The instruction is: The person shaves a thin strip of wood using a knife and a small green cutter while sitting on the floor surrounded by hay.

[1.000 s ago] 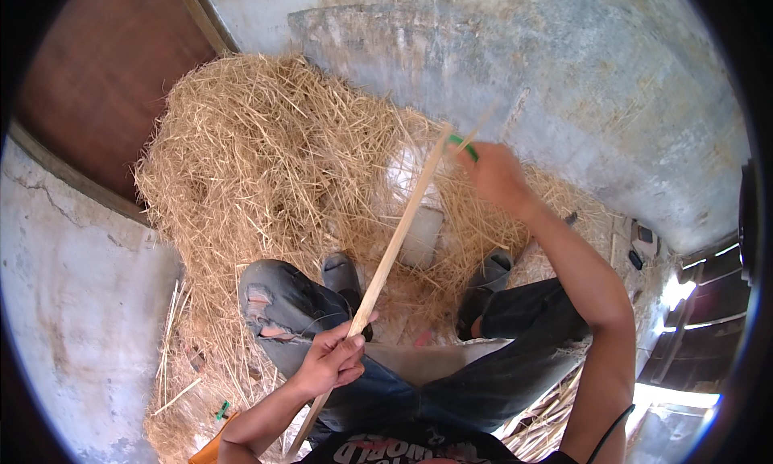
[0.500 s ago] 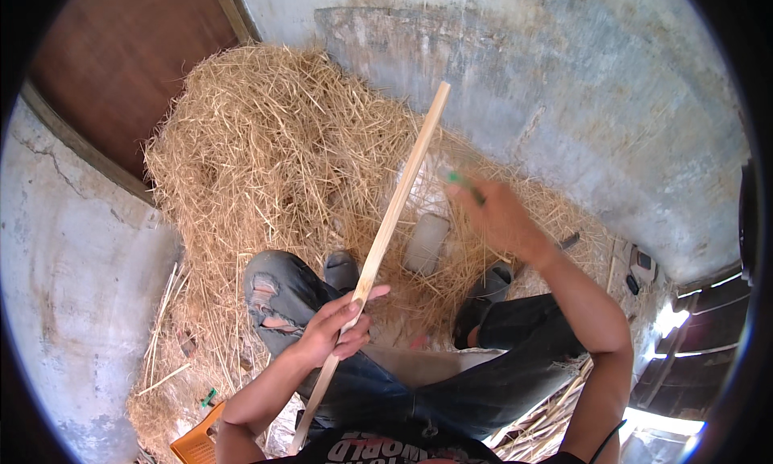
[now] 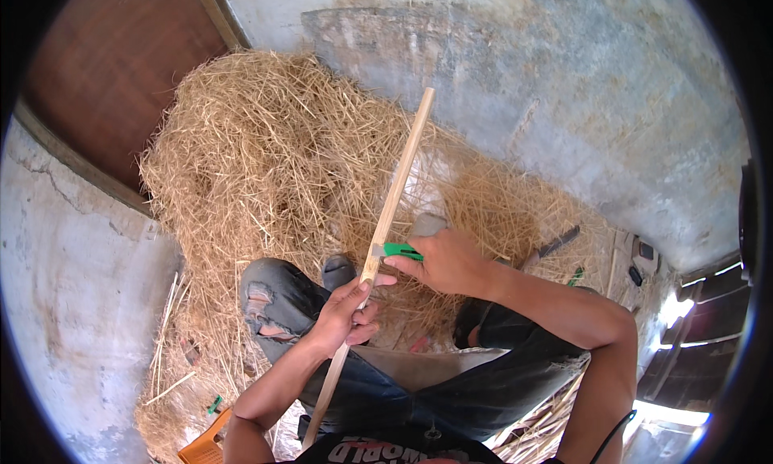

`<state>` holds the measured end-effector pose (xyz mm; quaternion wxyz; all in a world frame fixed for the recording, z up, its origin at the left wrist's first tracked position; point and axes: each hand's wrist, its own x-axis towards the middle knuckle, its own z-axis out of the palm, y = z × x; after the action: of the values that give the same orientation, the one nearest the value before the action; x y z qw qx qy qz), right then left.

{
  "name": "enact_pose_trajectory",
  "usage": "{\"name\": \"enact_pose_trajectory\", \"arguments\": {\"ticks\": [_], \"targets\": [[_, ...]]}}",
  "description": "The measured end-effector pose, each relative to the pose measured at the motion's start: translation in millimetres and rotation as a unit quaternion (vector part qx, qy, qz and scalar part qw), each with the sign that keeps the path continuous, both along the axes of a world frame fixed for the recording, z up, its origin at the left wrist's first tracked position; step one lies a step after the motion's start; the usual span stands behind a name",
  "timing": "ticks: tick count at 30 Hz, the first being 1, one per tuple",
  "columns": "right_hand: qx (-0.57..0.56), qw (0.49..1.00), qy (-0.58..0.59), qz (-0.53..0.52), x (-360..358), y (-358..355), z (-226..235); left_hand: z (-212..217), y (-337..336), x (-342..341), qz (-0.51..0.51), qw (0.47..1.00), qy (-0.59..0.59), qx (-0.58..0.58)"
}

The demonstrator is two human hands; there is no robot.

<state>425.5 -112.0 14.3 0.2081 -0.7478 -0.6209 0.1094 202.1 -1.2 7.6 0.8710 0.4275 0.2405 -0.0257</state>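
Observation:
A long, pale wooden stick [image 3: 400, 174] slants up and away from my lap, its far end raised over the straw. My left hand [image 3: 348, 315] grips it near the lower middle, the fingers closed round it. In my right hand [image 3: 451, 263] is a green utility knife [image 3: 403, 251]. Its blade lies against the stick just above my left hand. The lower end of the stick passes over my thigh toward my body.
A big straw heap [image 3: 250, 142] rises in front against a plastered wall [image 3: 564, 77]. To the right lie a dark-bladed knife [image 3: 555, 242] and a small green tool [image 3: 576, 277]. An orange object [image 3: 205, 441] and a green piece [image 3: 214, 403] are at lower left.
My right hand has come down and left, bringing the knife blade from the air onto the stick. The stick has tilted slightly; my left hand keeps its hold.

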Motion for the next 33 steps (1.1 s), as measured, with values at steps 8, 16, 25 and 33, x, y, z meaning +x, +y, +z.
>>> {"name": "enact_pose_trajectory", "arguments": {"ticks": [8,16,25,33], "targets": [[0.075,0.994,-0.005,-0.076,48,19,-13,1,-11,-18,0.003,1.000,0.001,-0.019],[0.116,0.947,-0.007,-0.301,201,21,-46,6,-32,-74,-0.073,0.996,0.025,-0.040],[0.060,0.934,0.096,-0.338,204,-41,-25,-8,-28,-101,-0.012,0.997,0.060,-0.041],[-0.013,0.995,0.088,-0.053,9,-10,26,-5,-11,-34,-0.030,0.997,-0.042,0.056]]}}
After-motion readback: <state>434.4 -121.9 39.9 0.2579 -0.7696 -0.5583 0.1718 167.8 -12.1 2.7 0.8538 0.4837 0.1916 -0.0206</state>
